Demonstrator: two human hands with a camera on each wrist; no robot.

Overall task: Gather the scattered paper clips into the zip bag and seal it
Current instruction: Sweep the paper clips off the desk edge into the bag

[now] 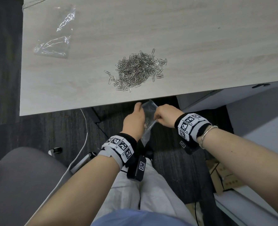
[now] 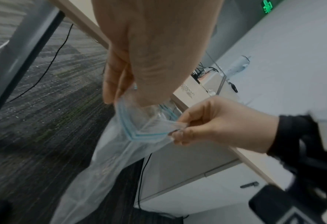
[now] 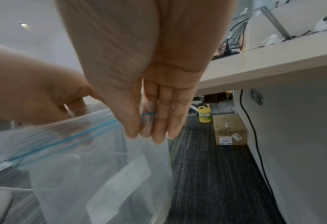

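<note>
A heap of silver paper clips (image 1: 139, 70) lies on the pale wooden table (image 1: 69, 88) near its front edge. Below that edge, over my lap, both hands hold a clear zip bag (image 1: 148, 106) with a blue zip strip (image 2: 139, 133). My left hand (image 1: 139, 106) pinches one side of the bag's mouth (image 2: 124, 100). My right hand (image 1: 157, 115) pinches the other side of the rim (image 3: 149, 133). The mouth stands pulled apart. A few clips (image 1: 146, 123) show through the bag wall, and the bag (image 3: 101, 174) hangs down limp.
Two crumpled clear plastic bags (image 1: 52, 48) (image 1: 66, 18) lie at the table's far left. A grey chair (image 1: 20, 185) is at my lower left, beside a white cable (image 1: 84, 139). Under the desk are a white cabinet (image 1: 200, 101), a cardboard box (image 3: 229, 130) and a yellow bottle (image 3: 204, 113).
</note>
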